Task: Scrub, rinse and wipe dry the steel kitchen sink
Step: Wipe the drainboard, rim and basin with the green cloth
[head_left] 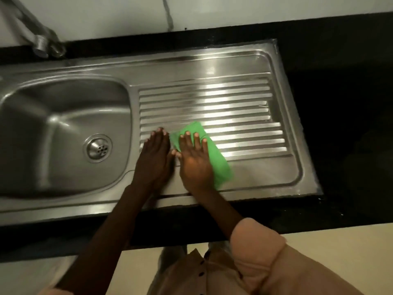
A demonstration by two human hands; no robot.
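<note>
Tap blurred, cut off at top left. Sink cut by left edge. Right hand flat on green cloth, fingers straight and spread, hiding part of it, near front of ribbed drainboard. Left hand flat beside it, fingers straight. Ribs beyond lie bare; black table to the right.

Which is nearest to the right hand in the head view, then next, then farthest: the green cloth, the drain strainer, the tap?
1. Green cloth: directly under the right hand, on the ribbed drainboard.
2. Drain strainer: to the left, at the bottom of the basin, beyond the left hand.
3. Tap: far upper left, behind the basin.
</note>
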